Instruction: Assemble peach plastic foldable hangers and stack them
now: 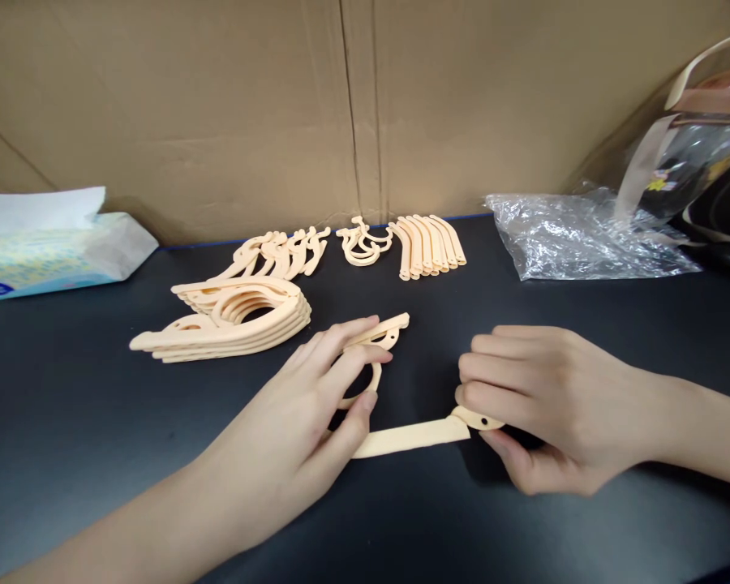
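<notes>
A beige plastic folding hanger (410, 438) lies in front of me, partly hidden by my fingers. My left hand (334, 389) is closed round its middle, near the ring-shaped part, and one arm with a small hole sticks out above the fingertips. The other, flat arm runs right towards my right hand (541, 405). That hand is closed, its thumb and fingers pinching a rounded beige end piece (479, 419) with a hole, which meets the flat arm's tip. How the two are joined there cannot be made out.
A stack of folded hangers (249, 328) lies left. Behind are loose curved pieces (280, 251), hooks (362, 247) and a row of curved arms (429, 247). A tissue pack (61, 251) stands far left; a clear plastic bag (560, 239) and a transparent handbag (681, 162) are right. Cardboard (219, 105) closes the back.
</notes>
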A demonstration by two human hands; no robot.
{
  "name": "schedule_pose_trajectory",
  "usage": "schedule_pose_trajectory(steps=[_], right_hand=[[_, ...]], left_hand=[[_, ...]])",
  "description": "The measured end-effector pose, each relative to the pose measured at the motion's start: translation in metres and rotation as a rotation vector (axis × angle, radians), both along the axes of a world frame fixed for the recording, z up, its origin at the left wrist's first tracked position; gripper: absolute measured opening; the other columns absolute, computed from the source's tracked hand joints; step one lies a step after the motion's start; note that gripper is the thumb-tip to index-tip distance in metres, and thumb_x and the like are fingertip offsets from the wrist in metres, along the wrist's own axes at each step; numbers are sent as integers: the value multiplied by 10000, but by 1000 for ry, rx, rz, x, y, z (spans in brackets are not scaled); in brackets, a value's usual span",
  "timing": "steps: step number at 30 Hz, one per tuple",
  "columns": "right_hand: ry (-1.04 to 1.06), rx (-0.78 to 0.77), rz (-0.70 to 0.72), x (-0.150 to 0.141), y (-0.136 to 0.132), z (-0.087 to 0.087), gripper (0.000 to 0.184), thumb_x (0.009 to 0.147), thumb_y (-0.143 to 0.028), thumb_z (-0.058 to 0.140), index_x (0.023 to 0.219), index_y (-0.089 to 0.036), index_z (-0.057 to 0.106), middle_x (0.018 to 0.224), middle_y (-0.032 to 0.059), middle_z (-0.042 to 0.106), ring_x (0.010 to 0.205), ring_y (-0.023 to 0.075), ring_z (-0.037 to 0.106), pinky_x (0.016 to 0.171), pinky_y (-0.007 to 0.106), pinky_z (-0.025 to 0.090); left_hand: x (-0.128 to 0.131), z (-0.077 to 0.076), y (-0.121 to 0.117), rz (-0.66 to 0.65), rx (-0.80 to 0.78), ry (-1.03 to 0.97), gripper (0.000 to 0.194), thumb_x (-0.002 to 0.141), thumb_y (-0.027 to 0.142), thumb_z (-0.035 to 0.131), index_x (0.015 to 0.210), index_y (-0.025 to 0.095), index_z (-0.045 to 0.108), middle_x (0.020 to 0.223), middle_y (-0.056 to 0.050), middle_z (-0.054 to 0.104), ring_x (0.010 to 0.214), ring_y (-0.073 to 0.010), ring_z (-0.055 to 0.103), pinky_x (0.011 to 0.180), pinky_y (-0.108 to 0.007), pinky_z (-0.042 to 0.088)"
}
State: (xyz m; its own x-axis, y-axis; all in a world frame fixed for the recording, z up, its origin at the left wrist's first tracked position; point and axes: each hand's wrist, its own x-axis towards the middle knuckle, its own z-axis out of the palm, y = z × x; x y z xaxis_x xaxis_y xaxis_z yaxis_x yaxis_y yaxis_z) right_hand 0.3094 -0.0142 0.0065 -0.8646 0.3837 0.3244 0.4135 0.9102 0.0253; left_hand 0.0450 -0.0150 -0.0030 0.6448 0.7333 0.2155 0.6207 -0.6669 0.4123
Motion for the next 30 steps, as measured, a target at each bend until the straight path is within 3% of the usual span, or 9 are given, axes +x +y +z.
schedule_pose_trajectory(steps=[3, 5, 8, 11, 15, 19, 26, 28, 30], right_hand=[[26, -70, 3, 1, 3, 2, 206, 872, -164, 444, 761, -170, 617, 748, 39, 593, 676, 174, 462, 620, 316, 372], [45, -103, 17, 3, 6, 4, 194, 904, -143, 456, 858, -154, 644, 933, 82, 661, 857, 203, 553, 798, 355, 439], [40, -120, 25, 7, 8, 5, 190, 943, -133, 470, 985, -145, 655, 1182, 130, 642, 1113, 239, 551, 998, 412, 404], [2, -139, 21, 9, 10, 6, 219, 962, -154, 467, 1071, -154, 657, 1312, 157, 584, 1195, 253, 529, 980, 401, 424], [-33, -133, -11, 11, 11, 7, 262, 991, -175, 436, 1117, -159, 665, 1359, 175, 555, 1172, 261, 542, 924, 395, 449], [-45, -126, -46, 13, 11, 6, 265, 1004, -190, 441, 1113, -175, 681, 1394, 169, 546, 1106, 252, 573, 902, 397, 460], [-24, -135, -91, 14, 12, 4, 241, 1005, -202, 454, 1058, -190, 689, 1346, 134, 560, 1073, 237, 580, 869, 358, 483], [-27, -164, -113, 15, 14, 4, 238, 1010, -201, 444, 1058, -200, 678, 1333, 121, 563, 1103, 236, 571, 891, 358, 477], [-23, -208, -127, 16, 16, 5, 233, 1011, -194, 434, 1056, -206, 662, 1314, 111, 570, 1117, 232, 566, 911, 361, 469]], left_hand=[[0, 0, 2, 32, -63, -70, 289, 1010, 270, 427, 1283, 277, 522, 1508, -53, 454, 1361, -244, 487, 938, -321, 576], [-1, -1, 3, 56, -109, -130, 258, 995, 281, 453, 1242, 295, 523, 1474, -42, 481, 1335, -238, 515, 722, -229, 614], [-1, -1, 5, 71, -131, -192, 136, 978, 283, 493, 1105, 287, 543, 1383, -42, 550, 1318, -238, 536, 606, -185, 596], [0, -1, 7, 90, -131, -183, 119, 974, 306, 530, 1087, 288, 564, 1349, -36, 575, 1319, -229, 541, 690, -203, 619], [0, -2, 6, 119, -87, -155, 256, 983, 349, 537, 1236, 323, 570, 1408, -12, 554, 1301, -207, 561, 787, -220, 626], [-2, -5, 6, 139, -64, -124, 289, 982, 377, 536, 1262, 321, 585, 1436, -7, 546, 1317, -226, 557, 640, -175, 618], [-5, -9, 6, 139, 12, -68, 357, 1007, 413, 490, 1333, 309, 591, 1510, 5, 515, 1270, -210, 606, 563, -152, 598], [-6, -11, 5, 127, 25, -27, 407, 1021, 446, 457, 1386, 300, 562, 1552, -4, 472, 1330, -221, 562, 735, -212, 638], [-7, -12, 5, 112, 63, 25, 468, 1021, 489, 442, 1437, 288, 518, 1588, -19, 423, 1385, -245, 505, 980, -338, 590]])
